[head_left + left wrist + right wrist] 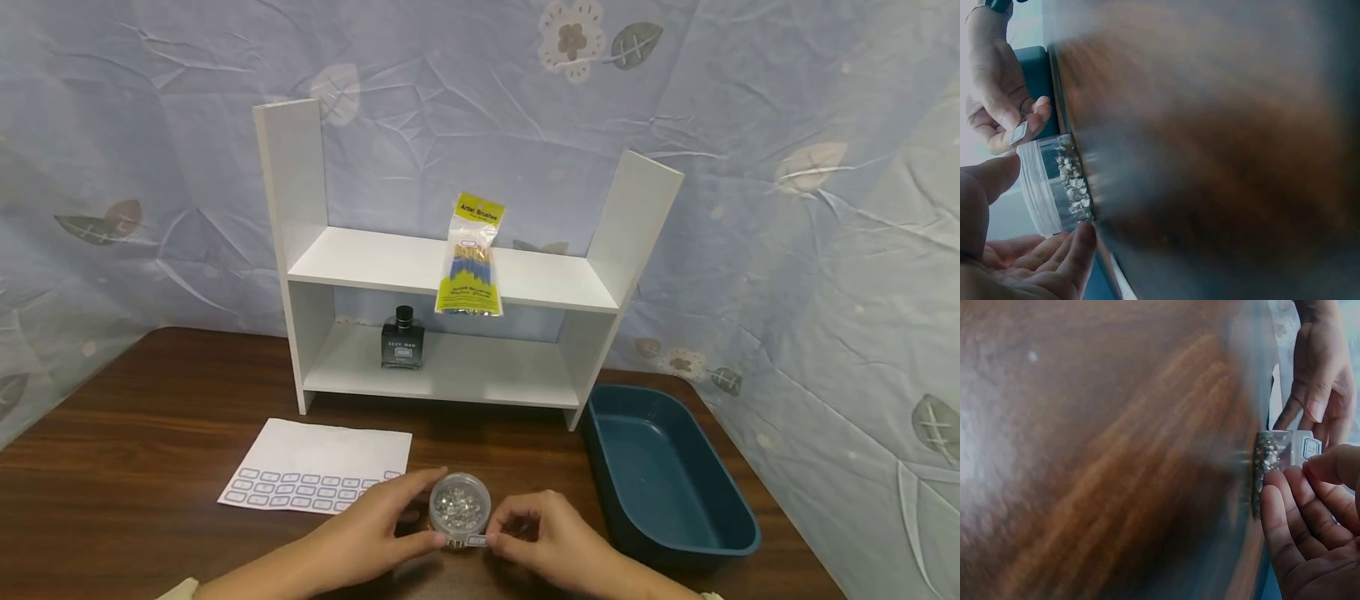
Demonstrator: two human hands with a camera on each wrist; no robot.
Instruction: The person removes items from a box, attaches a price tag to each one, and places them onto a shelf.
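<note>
A small round clear jar [459, 503] with silvery flakes inside stands on the table in front of me. My left hand [386, 521] holds it from the left, thumb at the near side and fingers round the far side. Between thumb and fingertip, my right hand [555, 535] pinches a small white label [477, 541] with a blue border, close against the jar's near right side. In the left wrist view the label [1019, 132] sits at the lid's edge; whether it sticks to the jar I cannot tell. A sheet of similar labels [330, 450] lies left of the jar, partly behind my left hand.
Behind stands a white two-tier shelf [450, 375]. A dark perfume bottle [402, 340] is on its lower board, and a yellow packet of artist brushes [471, 258] leans over its upper board. A deep blue tray [675, 475] stands at the right.
</note>
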